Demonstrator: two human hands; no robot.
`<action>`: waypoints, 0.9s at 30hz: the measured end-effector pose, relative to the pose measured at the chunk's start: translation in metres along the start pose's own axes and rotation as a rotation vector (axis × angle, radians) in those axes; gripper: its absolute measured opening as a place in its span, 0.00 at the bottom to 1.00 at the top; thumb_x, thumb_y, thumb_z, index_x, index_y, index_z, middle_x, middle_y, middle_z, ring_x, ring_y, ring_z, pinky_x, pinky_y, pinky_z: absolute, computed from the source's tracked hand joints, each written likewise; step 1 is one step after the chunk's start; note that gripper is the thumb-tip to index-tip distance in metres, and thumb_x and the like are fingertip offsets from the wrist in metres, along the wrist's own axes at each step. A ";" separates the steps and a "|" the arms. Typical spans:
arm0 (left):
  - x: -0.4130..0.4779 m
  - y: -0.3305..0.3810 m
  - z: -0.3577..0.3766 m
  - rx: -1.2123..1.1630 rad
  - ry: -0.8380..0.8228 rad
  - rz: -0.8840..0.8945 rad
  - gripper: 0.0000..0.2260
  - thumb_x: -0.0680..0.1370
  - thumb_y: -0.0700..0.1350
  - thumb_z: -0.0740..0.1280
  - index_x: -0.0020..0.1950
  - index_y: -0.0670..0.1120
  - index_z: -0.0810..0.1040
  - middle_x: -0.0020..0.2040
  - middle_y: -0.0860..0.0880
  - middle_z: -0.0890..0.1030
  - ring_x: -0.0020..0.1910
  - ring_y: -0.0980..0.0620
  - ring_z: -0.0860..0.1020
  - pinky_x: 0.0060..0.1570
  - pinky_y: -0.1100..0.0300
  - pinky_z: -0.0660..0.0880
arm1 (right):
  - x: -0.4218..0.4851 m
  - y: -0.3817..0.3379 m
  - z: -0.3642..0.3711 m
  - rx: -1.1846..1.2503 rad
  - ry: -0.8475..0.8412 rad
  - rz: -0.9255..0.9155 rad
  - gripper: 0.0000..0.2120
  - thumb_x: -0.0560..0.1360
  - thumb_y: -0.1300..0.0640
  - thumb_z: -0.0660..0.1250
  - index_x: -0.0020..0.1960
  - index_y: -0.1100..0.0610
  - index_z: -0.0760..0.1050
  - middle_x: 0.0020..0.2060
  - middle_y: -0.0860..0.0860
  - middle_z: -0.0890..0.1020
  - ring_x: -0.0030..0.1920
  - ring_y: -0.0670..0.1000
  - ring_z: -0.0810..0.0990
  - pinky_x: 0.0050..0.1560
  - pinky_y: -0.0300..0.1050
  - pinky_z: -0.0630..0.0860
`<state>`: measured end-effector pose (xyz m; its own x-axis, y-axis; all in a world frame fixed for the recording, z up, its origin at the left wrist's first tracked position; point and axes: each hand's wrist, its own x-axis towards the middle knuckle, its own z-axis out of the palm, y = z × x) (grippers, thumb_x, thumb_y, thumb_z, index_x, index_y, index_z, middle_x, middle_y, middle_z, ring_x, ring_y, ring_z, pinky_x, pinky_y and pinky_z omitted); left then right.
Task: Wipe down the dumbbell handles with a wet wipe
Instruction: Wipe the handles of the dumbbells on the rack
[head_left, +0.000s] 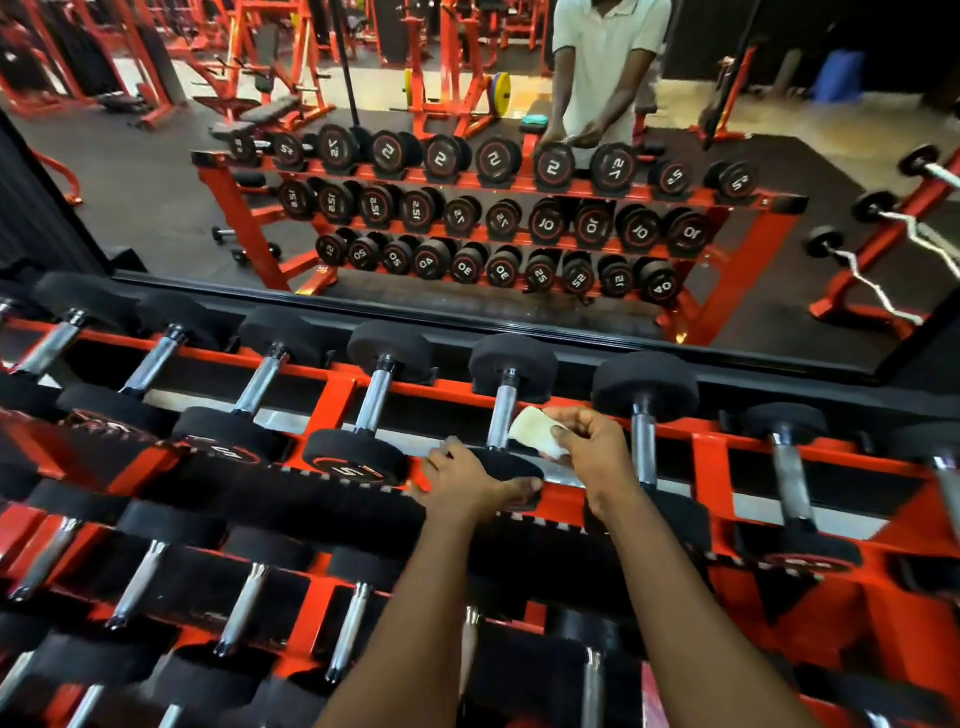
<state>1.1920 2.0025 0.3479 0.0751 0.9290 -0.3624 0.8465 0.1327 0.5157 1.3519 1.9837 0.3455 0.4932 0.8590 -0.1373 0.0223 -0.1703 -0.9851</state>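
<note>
Head view: left hand grips dumbbell, right hand pinches wet wipe

Open gaps flank the middle dumbbell handle; neighbouring handles stand near, black heads cap both ends, and the mirror walls off the rack's far side.

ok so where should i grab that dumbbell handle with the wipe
Mid-shaft on the bare chrome handle, coming from its right, where the right hand holds the wet wipe. The bar points away from you, bare between its ends; the left hand grips the near head.
</note>
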 end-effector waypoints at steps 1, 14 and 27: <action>-0.003 0.001 -0.005 0.025 0.022 0.066 0.52 0.68 0.71 0.71 0.80 0.43 0.56 0.80 0.40 0.56 0.81 0.39 0.52 0.76 0.36 0.48 | -0.010 -0.005 -0.005 0.000 0.002 -0.024 0.13 0.76 0.71 0.66 0.47 0.54 0.81 0.45 0.52 0.85 0.46 0.51 0.83 0.46 0.49 0.81; -0.046 0.020 -0.054 -0.428 -0.052 0.640 0.08 0.77 0.37 0.72 0.53 0.47 0.77 0.36 0.47 0.81 0.32 0.54 0.82 0.38 0.61 0.77 | -0.100 -0.028 -0.028 -0.039 -0.060 -0.129 0.06 0.73 0.64 0.73 0.49 0.58 0.82 0.43 0.49 0.85 0.44 0.46 0.82 0.46 0.38 0.78; -0.059 0.029 -0.044 -0.545 -0.290 0.806 0.05 0.76 0.38 0.75 0.44 0.38 0.81 0.37 0.43 0.82 0.32 0.52 0.78 0.40 0.56 0.78 | -0.142 -0.027 -0.042 0.170 0.078 0.009 0.11 0.77 0.67 0.62 0.38 0.57 0.73 0.26 0.46 0.75 0.29 0.45 0.73 0.33 0.38 0.73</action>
<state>1.1894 1.9668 0.4184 0.7039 0.7013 0.1125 0.1371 -0.2895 0.9473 1.3175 1.8459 0.3959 0.5589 0.8165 -0.1446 -0.1262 -0.0886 -0.9880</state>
